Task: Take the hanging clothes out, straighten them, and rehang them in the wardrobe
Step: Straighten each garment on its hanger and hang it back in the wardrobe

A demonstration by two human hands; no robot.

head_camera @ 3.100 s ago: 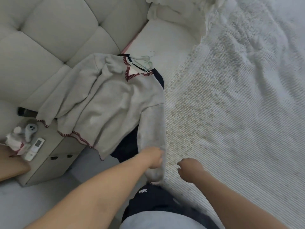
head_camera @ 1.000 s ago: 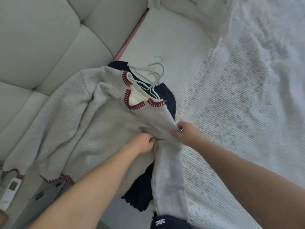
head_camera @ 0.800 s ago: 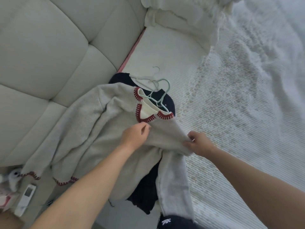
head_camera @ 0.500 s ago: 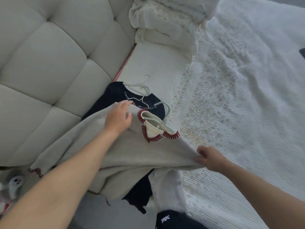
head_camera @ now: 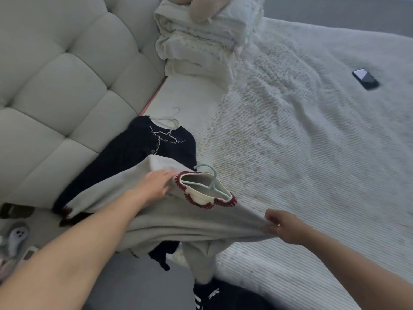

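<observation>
Now: left hand (head_camera: 156, 186) flat, fingers straight, pressing grey sweater (head_camera: 178, 222) shoulder; right hand (head_camera: 282, 227) pinching opposite shoulder; mint hanger (head_camera: 207, 183) inside.

Illumination is soft, diffuse and cool, with no glare; the white bedspread (head_camera: 312, 153) at 2 o'clock is the brightest area, while the floor at 6 o'clock is dim. Shadows are faint, limited to the headboard (head_camera: 55, 86) tufting seams. Wide-angle distortion bows the headboard and bed edges, and the left hand (head_camera: 154, 186) shows slight motion blur.
</observation>
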